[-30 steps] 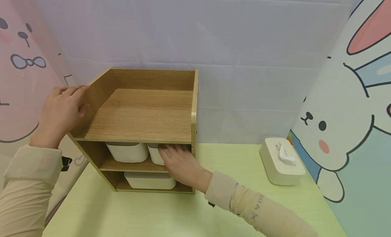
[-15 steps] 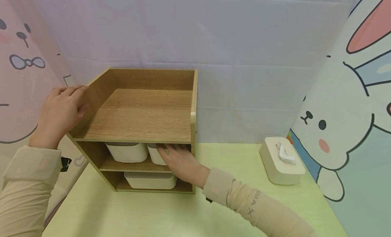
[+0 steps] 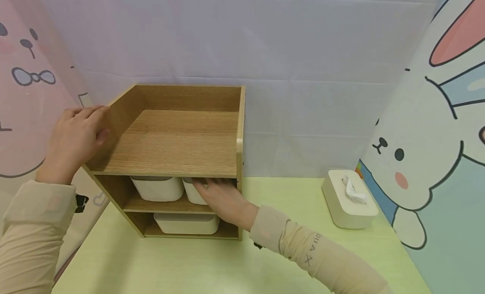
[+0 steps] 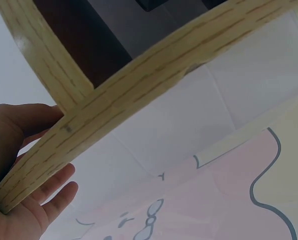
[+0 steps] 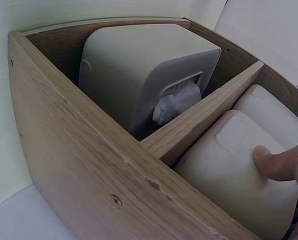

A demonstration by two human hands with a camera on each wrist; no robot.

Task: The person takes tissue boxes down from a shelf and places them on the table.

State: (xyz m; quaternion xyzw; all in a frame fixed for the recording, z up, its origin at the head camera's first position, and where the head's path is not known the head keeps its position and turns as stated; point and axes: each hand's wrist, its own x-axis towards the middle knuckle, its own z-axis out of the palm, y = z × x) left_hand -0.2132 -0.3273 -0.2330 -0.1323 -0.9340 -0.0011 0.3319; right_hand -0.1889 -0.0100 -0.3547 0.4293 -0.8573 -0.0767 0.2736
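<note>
R hand (image 3: 227, 201) reaches in under the top shelf (image 3: 178, 138), grasping R box (image 5: 219, 170): thumb on its front, other fingers bent toward its upper edge. Their tips are hidden, so that's my read. R box sits on R half of mid shelf (image 3: 151, 206). L hand (image 3: 77, 138) clasps L panel (image 3: 123, 115) of rack (image 3: 189, 98), thumb inside, fingers outside, prob. to steady it.

Step in hand: prob. seating R box or drawing it out; can't tell which way. Next move calls for a straight push or pull along the shelf, box level, L hand braced vs. the load.

Edges + room, nearest 1st: tabletop (image 3: 159, 268) stretches out in front of rack, so there's space for a pull. Low box (image 3: 185, 225), tissue poking out per R wrist view, is on the bottom shelf, under R hand. Top shelf's edge hangs close over the knuckles; R panel (image 3: 240, 151) just beside, so little side play. L box (image 3: 159, 189) near on the other side, small gap btwn. Tissue box (image 3: 348, 207) stands well apart to the R. Back cloth (image 3: 322, 129) is behind rack; can't tell if they touch.
</note>
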